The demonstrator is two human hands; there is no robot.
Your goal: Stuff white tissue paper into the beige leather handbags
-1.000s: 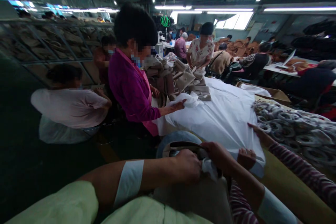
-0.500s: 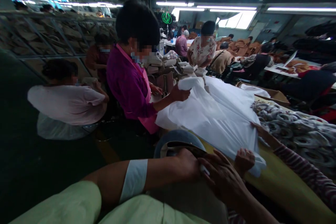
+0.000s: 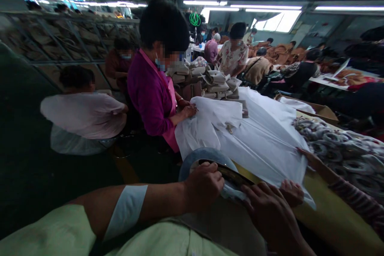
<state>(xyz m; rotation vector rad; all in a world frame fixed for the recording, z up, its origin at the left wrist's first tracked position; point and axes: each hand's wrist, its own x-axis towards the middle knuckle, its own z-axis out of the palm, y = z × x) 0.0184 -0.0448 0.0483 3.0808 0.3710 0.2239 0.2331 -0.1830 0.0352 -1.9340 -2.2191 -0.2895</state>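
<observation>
Low in the centre my left hand [image 3: 204, 186] is closed, its fingers wrapped at the end of a pale, thin strip [image 3: 232, 193]. The other end of that strip meets the fingers of my right hand [image 3: 270, 212], which press together on it. Just behind both hands stands a grey-blue roll [image 3: 192, 160] with a dark, curved edge. A beige piece [image 3: 222, 224] lies below my hands, against the light green clothing. What exactly my fingertips grip is dim.
White sheeting [image 3: 264, 136] covers the table ahead, with a co-worker in purple [image 3: 150, 92] at its left. A striped sleeve [image 3: 357, 200] reaches in from the right. Wrapped rings [image 3: 336, 148] and stacked beige bags [image 3: 216, 82] lie beyond.
My hands have moved apart, and the pale strip now shows between them. The purple-clad co-worker's hand has lowered the white sheet. The view has shifted slightly.
</observation>
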